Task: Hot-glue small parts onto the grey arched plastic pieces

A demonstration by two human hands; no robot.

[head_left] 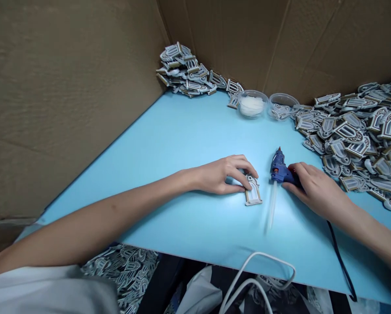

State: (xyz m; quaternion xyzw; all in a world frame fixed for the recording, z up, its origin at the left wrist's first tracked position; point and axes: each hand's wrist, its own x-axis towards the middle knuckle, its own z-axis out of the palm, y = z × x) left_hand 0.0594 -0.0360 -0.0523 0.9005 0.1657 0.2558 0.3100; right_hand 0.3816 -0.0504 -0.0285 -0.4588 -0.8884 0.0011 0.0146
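My left hand point(233, 174) rests on the blue table, its fingers closed on the top and side of a small white arched window-shaped piece point(253, 194) with gold-brown trim, which lies flat. To its right, my right hand point(313, 187) is wrapped round the handle of a blue glue gun point(278, 168). The gun lies on its side with its nozzle pointing away from me. A translucent glue stick point(273, 205) sticks out of its rear toward me. Fingers of the right hand partly hide the handle.
Piles of similar arched pieces stand at the far corner point(189, 74) and along the right point(352, 135). Two clear plastic tubs are at the back, one with white pieces point(252, 106), one with small parts point(282, 109). A black cord point(341, 257) trails off the front edge. Cardboard walls point(234, 43) enclose the table.
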